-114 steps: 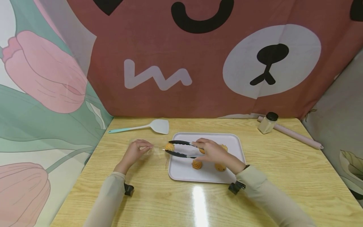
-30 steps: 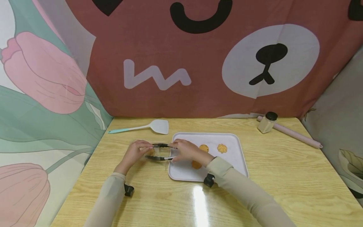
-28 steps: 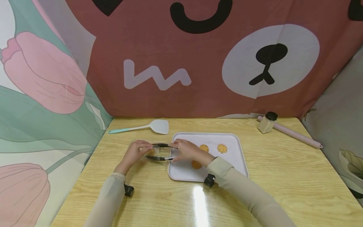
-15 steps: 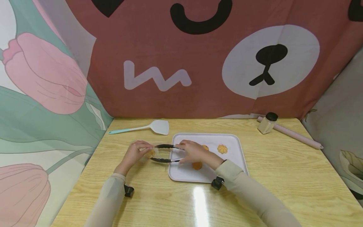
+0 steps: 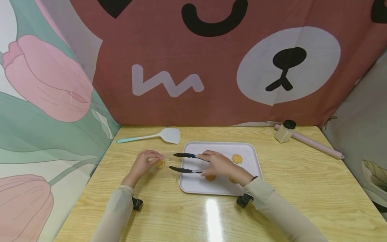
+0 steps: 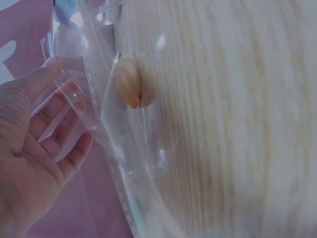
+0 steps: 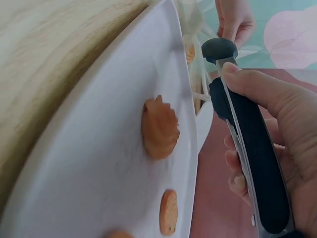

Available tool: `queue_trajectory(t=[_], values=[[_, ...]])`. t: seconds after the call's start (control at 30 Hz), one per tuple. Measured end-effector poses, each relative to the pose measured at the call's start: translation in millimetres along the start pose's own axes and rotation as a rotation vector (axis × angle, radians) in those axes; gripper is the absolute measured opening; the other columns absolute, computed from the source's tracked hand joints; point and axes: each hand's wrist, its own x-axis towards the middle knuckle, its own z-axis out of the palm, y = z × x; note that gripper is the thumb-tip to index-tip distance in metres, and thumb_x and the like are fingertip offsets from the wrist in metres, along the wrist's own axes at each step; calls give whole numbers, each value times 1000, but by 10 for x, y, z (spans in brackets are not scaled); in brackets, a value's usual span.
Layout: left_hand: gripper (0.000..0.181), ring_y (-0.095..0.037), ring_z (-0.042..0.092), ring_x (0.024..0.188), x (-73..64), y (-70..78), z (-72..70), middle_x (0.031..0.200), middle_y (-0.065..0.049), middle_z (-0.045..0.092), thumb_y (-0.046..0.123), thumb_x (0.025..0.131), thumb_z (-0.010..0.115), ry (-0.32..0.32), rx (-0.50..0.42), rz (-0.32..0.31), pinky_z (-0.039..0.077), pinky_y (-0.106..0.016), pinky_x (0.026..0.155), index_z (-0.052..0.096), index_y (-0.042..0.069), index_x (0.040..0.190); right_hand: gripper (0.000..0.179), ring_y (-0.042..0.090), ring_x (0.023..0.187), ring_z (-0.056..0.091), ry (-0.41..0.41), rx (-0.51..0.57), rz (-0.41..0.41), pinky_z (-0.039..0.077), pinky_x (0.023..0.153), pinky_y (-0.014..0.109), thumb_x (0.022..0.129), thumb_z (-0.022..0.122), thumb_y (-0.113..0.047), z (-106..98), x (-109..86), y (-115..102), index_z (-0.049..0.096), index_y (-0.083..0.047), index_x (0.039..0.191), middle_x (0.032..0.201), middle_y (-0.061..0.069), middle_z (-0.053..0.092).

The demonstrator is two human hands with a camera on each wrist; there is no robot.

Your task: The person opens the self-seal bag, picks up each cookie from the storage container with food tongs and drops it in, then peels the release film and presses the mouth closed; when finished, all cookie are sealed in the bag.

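Note:
My left hand (image 5: 142,164) pinches the edge of a clear plastic bag (image 6: 133,148) between thumb and fingertip, left of the tray. Inside the bag lies a swirled orange-brown cookie (image 6: 128,82), which also shows near my left fingertips in the head view. My right hand (image 5: 222,164) grips a pair of tongs (image 5: 185,170) with black tips. Their arms are spread with nothing between them, over the tray's left edge. On the white tray (image 5: 193,186) sit a flower-shaped cookie (image 5: 237,158) and a swirled cookie (image 7: 159,129); a flat speckled cookie (image 7: 169,212) shows in the right wrist view.
Behind the bag lies a white spatula (image 5: 170,135) with a mint handle. At the back right stand a jar (image 5: 284,133) with a black lid and a pink rolling pin (image 5: 317,144). A fabric backdrop (image 5: 181,111) rises behind the wooden table (image 5: 290,188).
The tongs held the cookie at the tray's left edge, then reached into the bag. They have since drawn back right without it, leaving the cookie in the bag. My left hand stayed put.

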Motion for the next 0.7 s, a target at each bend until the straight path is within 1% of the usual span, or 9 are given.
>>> queue_trajectory(t=[0.1,0.2,0.27,0.37,0.47,0.57,0.7], values=[[11,-27,64,92,-5,-11,10,92,-7,72,9,81,73,6,6,6,46,-48,91,76,6,91,74,27,117,52,22,23,0,48,91,42,80,76,-35,-14,-76,57,44,-8,141,136,13,48],[11,-27,64,91,-6,-19,24,91,-7,72,10,81,74,12,10,17,45,-48,92,76,6,91,72,25,106,56,52,29,-30,50,83,38,81,75,-33,-37,-145,122,44,-6,141,133,13,50],[11,-27,64,90,-5,-22,28,91,-7,72,9,80,74,12,11,21,45,-48,92,76,5,90,71,24,103,57,71,15,-52,50,80,37,82,75,-33,-53,-184,172,45,-4,140,131,13,51],[11,-26,64,90,-2,-26,26,90,-7,72,9,81,74,6,5,22,44,-48,93,76,5,91,71,27,108,56,85,11,-57,51,84,39,82,74,-32,-86,-239,230,45,-4,140,131,14,51],[11,-26,64,89,0,-27,28,90,-7,72,9,81,73,8,0,25,45,-47,91,76,5,91,72,29,115,53,101,9,-20,49,88,43,81,76,-32,-131,-301,257,44,-8,141,133,14,50],[11,-26,64,89,3,-28,30,90,-7,72,9,81,74,10,0,29,46,-47,90,76,5,91,73,30,115,53,122,11,9,48,90,45,80,77,-33,-179,-361,289,45,-8,141,132,14,51],[11,-26,64,90,5,-27,30,90,-6,72,9,81,74,10,4,27,46,-47,89,76,5,91,73,31,114,53,149,-4,4,47,92,46,79,78,-33,-233,-449,352,47,-5,139,129,15,53]])
